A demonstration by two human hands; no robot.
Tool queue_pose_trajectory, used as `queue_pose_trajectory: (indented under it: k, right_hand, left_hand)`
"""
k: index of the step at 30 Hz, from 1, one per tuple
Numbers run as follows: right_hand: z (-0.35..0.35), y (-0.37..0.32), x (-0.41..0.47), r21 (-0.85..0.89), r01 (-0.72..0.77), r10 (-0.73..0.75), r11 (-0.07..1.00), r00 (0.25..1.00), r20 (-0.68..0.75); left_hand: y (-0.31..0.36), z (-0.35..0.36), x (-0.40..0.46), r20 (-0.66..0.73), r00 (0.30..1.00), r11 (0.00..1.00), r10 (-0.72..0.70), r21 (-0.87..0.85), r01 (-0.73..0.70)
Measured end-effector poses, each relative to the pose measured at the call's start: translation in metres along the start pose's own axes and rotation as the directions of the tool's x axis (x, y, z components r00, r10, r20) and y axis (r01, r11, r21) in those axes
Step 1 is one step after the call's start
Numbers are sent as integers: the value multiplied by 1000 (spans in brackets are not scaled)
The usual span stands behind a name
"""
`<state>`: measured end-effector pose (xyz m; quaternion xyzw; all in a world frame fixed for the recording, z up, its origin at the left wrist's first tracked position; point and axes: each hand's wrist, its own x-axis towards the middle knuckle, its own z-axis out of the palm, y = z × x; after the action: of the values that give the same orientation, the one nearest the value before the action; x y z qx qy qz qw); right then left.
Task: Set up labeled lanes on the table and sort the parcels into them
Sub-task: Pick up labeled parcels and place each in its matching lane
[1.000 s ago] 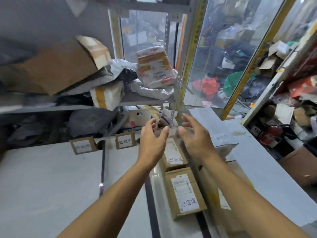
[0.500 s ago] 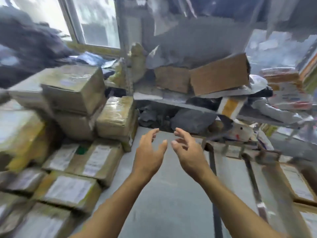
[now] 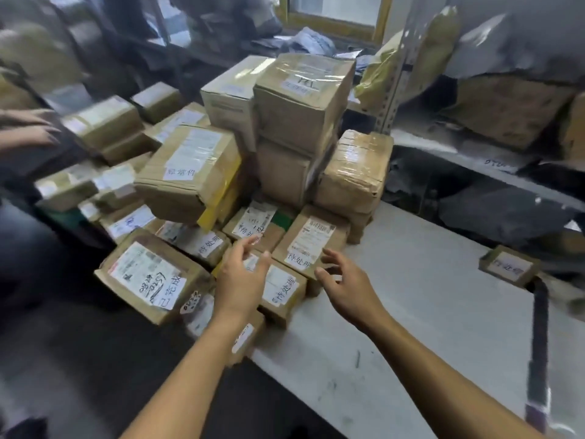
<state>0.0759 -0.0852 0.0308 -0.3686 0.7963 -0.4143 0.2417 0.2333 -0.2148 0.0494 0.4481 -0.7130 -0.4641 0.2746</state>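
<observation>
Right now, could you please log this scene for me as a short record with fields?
left hand: open, above a small parcel, holding nothing
right hand: open, fingers spread near a labeled parcel
parcel pile: stacked cardboard boxes at the table's left end
table: white, bare beside the pile
lane label: small card at the far right
dark tape strip: runs toward the camera from the card

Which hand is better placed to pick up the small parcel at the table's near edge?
Probably left. The left hand hovers open directly over the small parcel; the right hand is open beside it, above the table.
</observation>
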Motion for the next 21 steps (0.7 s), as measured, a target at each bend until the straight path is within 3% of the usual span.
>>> queue_pose_trajectory:
  k: [3, 7, 10, 13, 15, 17, 19, 21]
  right_hand:
    - [38, -2, -10, -93, 64, -49, 994, 987, 152]
    - [84, -21, -13, -55, 112, -95, 992, 962, 255]
    - [117, -47, -1, -55, 172, -146, 984, 939, 313]
    - [149, -76, 21, -40, 212, -186, 976, 921, 342]
    - [171, -90, 37, -42, 199, -168, 979, 911, 376]
    - [189, -99, 48, -64, 150, -108, 987, 895, 432]
    - [203, -101, 51, -72, 106, -62, 992, 891, 450]
    - [209, -101, 50, -61, 81, -49, 995, 908, 417]
  left_hand:
    - [-26, -32, -11, -60, 995, 997, -75, -4, 75]
    - [-42, -59, -33, -230, 973, 997, -34, -77, 17]
    - [-51, -85, -35, -508, 861, 999, -2, -41, -22]
    - [-74, -110, -25, -674, 723, 988, -149, -71, 138]
    - [-92, -124, -18, -587, 717, 925, -376, -190, 330]
    - [-104, -129, -13, -394, 711, 809, -583, -360, 464]
    - [-112, -127, -10, -256, 745, 753, -616, -469, 461]
    - [-118, -121, -9, -238, 791, 764, -564, -514, 390]
